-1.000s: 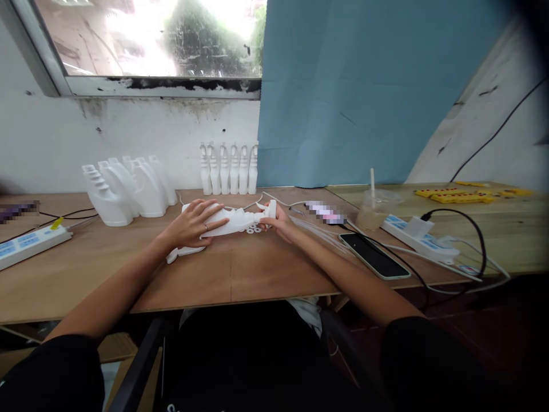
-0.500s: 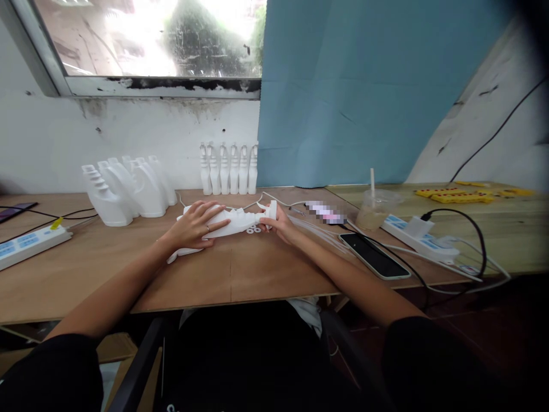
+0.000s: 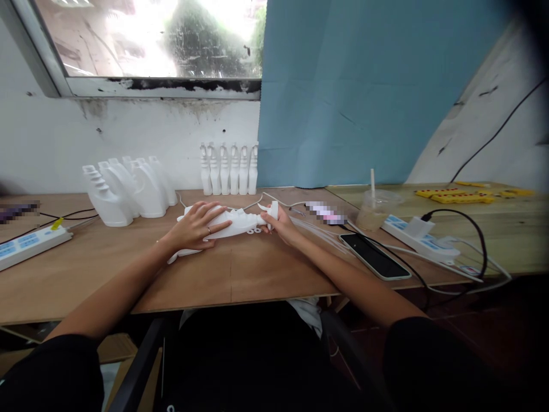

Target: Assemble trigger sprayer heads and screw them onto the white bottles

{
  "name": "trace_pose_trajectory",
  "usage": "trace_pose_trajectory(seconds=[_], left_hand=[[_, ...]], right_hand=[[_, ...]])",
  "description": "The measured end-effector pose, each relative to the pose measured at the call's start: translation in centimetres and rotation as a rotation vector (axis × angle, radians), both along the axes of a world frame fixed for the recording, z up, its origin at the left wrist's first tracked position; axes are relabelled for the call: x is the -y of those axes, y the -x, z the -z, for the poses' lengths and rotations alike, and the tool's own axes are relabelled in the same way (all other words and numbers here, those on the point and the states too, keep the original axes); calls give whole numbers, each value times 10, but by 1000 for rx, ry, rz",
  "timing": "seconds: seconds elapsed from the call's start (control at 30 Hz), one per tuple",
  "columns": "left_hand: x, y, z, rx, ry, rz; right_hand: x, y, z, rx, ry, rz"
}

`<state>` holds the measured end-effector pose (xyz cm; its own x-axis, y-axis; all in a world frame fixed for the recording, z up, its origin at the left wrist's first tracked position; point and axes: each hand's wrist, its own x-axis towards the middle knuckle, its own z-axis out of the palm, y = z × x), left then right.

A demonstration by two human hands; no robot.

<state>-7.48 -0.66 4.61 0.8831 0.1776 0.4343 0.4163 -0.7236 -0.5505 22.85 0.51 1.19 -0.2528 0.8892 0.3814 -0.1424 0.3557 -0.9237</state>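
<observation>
A white plastic bottle [image 3: 237, 224] lies on its side above the table, its neck toward the right. My left hand [image 3: 198, 225] wraps over its body, the fingers pressed around it. At the neck end, my right hand [image 3: 282, 224] grips a white trigger spray head [image 3: 273, 210], which sits at the bottle's mouth; whether it is fully seated I cannot tell. Small white rings [image 3: 254, 230] lie on the table just below the neck. Under my left wrist, another white piece [image 3: 182, 254] pokes out, its kind partly hidden.
White bottles [image 3: 112, 197] stand at the back left, and several sprayer-topped bottles [image 3: 234, 171] line the wall. Thin clear tubes [image 3: 321, 232] lie right of my hand. Further right are a phone [image 3: 375, 256], a plastic cup [image 3: 372, 210] and a power strip [image 3: 420, 240] with cables.
My right hand's fingers have shifted slightly around the spray head, the thumb now lying higher over it. The bottle and my left hand stay almost in place.
</observation>
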Motion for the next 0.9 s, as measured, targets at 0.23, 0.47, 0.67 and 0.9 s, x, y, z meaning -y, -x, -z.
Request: trace_pose_trajectory(seconds=[0.23, 0.47, 0.67, 0.9], left_hand=[[1, 0, 0, 9, 12, 13], [1, -1, 0, 3, -9, 5], [1, -1, 1, 0, -25, 4], [0, -2, 2, 14, 13, 10]], right_hand=[[2, 0, 0, 26, -12, -10], [5, 2, -2, 37, -32, 1], [6, 3, -2, 22, -40, -7], [6, 2, -2, 20, -23, -14]])
